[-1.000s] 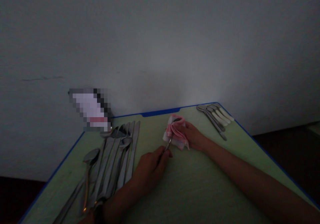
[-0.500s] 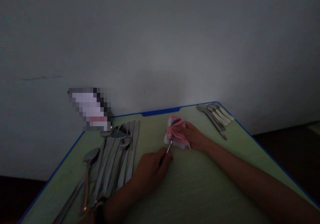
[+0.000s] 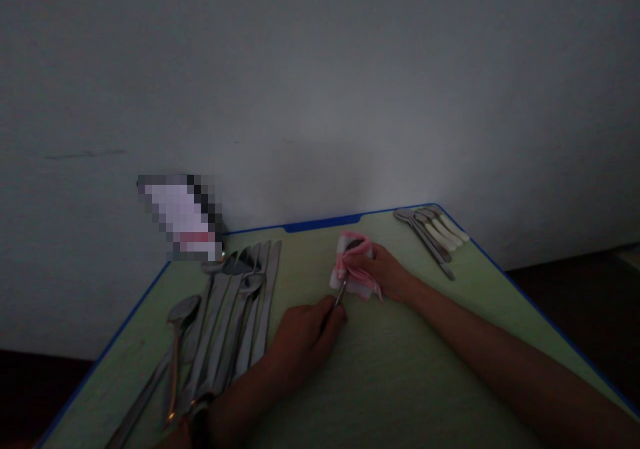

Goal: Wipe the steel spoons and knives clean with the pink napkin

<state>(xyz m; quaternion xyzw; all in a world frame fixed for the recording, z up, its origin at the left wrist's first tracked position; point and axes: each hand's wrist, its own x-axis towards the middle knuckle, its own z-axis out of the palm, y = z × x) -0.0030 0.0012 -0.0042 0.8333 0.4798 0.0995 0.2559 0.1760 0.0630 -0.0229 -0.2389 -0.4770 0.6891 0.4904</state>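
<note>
Spoon [image 3: 341,292], head view: positioned over the middle of the table [image 3: 400,369], well inside its blue edge [image 3: 323,223]. Left hand [image 3: 310,332] grasps the handle; right hand [image 3: 383,272] pinches a pink-and-white cloth [image 3: 357,287] around the bowl. Bare surface separates the cloth from left-side cutlery [image 3: 237,325] and right-side cutlery [image 3: 436,233].

Handle end of the spoon [image 3: 341,293] was lost inside the left hand [image 3: 304,332]; its bowl was partly covered by the pink-and-white cloth [image 3: 357,287]. Most fingers of the right hand [image 3: 386,272] were hidden behind the folds. Object by the wall [image 3: 177,209] was pixelated, identity unclear. Near edge of the surface [image 3: 410,382] fell out of frame.
</note>
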